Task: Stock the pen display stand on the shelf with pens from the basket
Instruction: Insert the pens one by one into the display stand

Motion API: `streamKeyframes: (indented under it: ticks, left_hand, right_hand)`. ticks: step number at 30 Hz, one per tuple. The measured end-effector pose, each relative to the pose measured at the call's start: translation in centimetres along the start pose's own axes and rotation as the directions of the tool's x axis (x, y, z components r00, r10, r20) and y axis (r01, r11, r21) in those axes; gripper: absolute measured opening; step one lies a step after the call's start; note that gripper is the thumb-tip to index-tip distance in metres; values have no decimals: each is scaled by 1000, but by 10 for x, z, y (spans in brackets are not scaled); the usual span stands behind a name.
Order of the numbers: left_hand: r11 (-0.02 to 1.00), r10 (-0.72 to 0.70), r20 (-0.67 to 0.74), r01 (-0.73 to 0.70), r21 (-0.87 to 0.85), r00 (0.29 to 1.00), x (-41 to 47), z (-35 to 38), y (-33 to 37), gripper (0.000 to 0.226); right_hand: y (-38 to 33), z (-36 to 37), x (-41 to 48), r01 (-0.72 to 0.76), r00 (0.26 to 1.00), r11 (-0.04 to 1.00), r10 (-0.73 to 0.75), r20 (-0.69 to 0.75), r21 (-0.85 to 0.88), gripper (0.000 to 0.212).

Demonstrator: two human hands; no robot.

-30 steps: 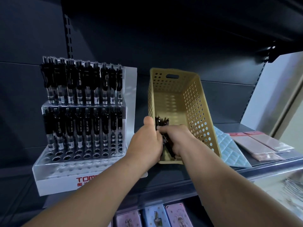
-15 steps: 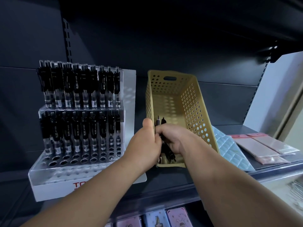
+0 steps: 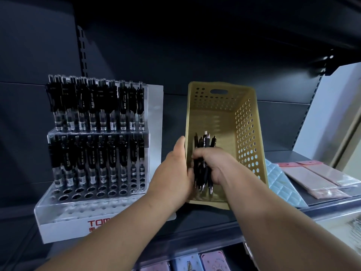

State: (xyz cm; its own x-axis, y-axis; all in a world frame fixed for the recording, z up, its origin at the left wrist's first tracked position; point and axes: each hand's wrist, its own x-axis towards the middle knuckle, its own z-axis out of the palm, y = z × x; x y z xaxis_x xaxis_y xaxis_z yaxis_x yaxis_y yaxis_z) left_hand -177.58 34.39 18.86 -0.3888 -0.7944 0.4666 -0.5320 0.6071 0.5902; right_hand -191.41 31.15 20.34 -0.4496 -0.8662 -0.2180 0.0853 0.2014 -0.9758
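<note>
A tan perforated basket (image 3: pixel 247 133) sits tilted on the dark shelf, its open side facing me. My right hand (image 3: pixel 216 165) is inside it, shut on a bundle of black pens (image 3: pixel 204 159) whose tips point down. My left hand (image 3: pixel 173 173) grips the basket's left wall near the front corner, thumb up along the rim. To the left stands the clear tiered pen display stand (image 3: pixel 93 192). Its two upper tiers hold rows of black pens (image 3: pixel 97 106). Its front rows of holes are bare.
Pink packets (image 3: pixel 320 177) and a pale blue quilted item (image 3: pixel 283 184) lie on the shelf right of the basket. Small pink and blue items (image 3: pixel 195 261) show on the shelf below. A dark back wall and a slotted upright (image 3: pixel 83 51) stand behind the stand.
My right hand has gathered the pens into a bundle and lifted them higher inside the basket. The left hand stays on the basket's left wall.
</note>
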Motion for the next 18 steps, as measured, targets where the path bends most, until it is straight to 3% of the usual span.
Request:
streamKeyframes:
  ticks: [9,14,18]
  left_hand:
    - [978,32,-12,-29,204,999,8,2,1,81]
    - [963,44,32,-51,264,998,19,0,6,78]
    - [956,-46,111,11,295,993,32,-6,8,72]
  right_hand:
    - [-44,-24,-20,221,975,974,-220,-42,43,16]
    - [-56,-28,-28,242,970,965,-240,-31,99,16]
    - [-60,-31,-27,251,968,951,-247,-46,178,19]
